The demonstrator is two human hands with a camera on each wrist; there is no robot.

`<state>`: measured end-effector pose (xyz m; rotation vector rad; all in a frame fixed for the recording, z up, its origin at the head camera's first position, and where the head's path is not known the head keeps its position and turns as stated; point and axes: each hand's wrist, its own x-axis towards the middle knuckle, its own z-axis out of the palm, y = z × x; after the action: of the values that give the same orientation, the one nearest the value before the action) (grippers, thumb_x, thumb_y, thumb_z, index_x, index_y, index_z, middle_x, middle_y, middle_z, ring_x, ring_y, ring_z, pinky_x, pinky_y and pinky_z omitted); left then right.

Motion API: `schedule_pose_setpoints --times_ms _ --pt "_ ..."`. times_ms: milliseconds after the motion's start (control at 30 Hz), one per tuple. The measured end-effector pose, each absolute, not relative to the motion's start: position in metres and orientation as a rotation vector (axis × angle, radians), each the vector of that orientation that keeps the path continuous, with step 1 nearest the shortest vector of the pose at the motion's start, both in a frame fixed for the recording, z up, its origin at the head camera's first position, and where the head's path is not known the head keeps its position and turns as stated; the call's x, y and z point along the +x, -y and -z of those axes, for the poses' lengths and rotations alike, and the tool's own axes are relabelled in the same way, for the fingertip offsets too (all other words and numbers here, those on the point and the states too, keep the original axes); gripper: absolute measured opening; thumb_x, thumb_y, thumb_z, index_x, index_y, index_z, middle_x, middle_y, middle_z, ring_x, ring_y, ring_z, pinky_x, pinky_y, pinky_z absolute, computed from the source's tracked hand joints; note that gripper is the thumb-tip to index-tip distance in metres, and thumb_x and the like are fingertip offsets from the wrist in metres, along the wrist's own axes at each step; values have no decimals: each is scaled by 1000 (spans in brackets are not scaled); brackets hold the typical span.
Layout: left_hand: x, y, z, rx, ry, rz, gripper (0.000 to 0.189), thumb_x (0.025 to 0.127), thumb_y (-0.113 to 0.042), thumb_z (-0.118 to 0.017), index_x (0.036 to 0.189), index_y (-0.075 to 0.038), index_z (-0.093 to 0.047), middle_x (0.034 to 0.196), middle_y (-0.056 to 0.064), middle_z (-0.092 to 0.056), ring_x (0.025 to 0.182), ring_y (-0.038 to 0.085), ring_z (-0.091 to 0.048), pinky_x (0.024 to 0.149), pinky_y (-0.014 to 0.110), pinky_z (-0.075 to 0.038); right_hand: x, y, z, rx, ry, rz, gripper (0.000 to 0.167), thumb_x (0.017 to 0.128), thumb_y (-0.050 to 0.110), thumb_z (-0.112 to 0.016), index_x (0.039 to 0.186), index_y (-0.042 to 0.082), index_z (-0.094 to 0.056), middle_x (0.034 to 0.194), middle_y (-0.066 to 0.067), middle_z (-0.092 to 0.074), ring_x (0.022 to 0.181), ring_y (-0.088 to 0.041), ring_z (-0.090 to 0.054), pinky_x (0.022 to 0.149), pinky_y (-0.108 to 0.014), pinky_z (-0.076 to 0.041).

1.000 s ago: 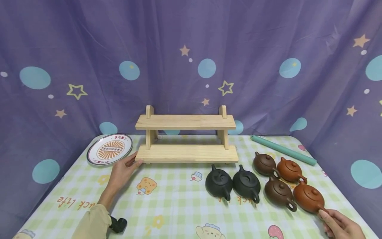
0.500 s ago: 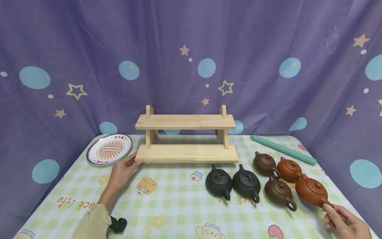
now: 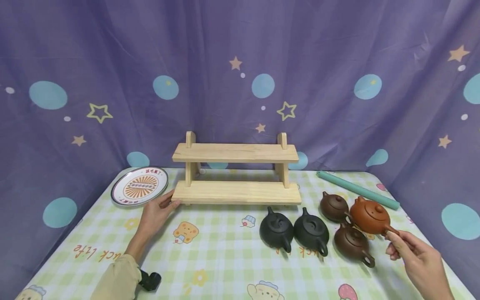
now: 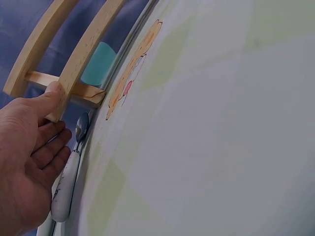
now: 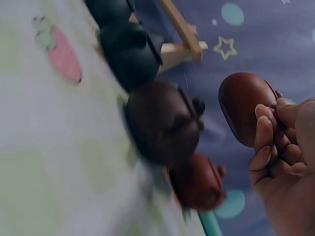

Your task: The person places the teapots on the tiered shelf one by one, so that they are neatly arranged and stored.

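Over checked cloth (image 3: 210,258), gripping wooden shelf (image 3: 236,193) mid-frame with left hand (image 3: 154,214); pinching orange teapot (image 3: 372,216) aloft, lower right, with right hand (image 3: 421,256); seemingly early going, with two black teapots (image 3: 275,230), two brown teapots (image 3: 351,243) and another orange teapot (image 5: 197,183) still grounded.

I am in a curtained-off nook; whether it belongs to a home or a studio I cannot tell. A purple curtain (image 3: 225,37) printed with stars and blue spots hangs beyond the far edge of my table (image 3: 225,275) and along both sides. The checked cartoon cloth (image 3: 217,233), the plate (image 3: 121,188) at the far left corner and the teapots (image 3: 276,231) towards the right edge look homely.
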<state>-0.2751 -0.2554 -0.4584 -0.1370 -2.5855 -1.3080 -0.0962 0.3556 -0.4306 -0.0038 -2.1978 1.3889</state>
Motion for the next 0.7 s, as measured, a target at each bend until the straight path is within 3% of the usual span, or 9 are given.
schedule_pose_setpoints --times_ms 133,467,700 --pt "-275 256 458 -126 2594 1303 64 101 -34 -71 149 3 -50 141 26 -56 126 40 -60 103 43 -52 -112 -342 421 144 2113 -1533 12 102 -9 -57 99 -13 -68 69 -5 -65 62 -9 -62 54 -18 -54" --pt "-273 255 457 -130 2583 1297 62 101 -33 -71 148 3 -52 140 26 -57 125 41 -61 103 44 -52 -147 -305 398 327 2060 -1705 12 103 -7 -57 100 -15 -65 74 -6 -67 65 -7 -64 55 -17 -56" --pt "-275 256 461 -163 2553 1306 61 100 -31 -73 146 4 -53 139 26 -59 125 39 -62 102 41 -52 -172 -280 385 362 2117 -1644 15 104 -3 -58 101 -16 -65 71 -6 -66 60 -9 -60 47 -20 -51"
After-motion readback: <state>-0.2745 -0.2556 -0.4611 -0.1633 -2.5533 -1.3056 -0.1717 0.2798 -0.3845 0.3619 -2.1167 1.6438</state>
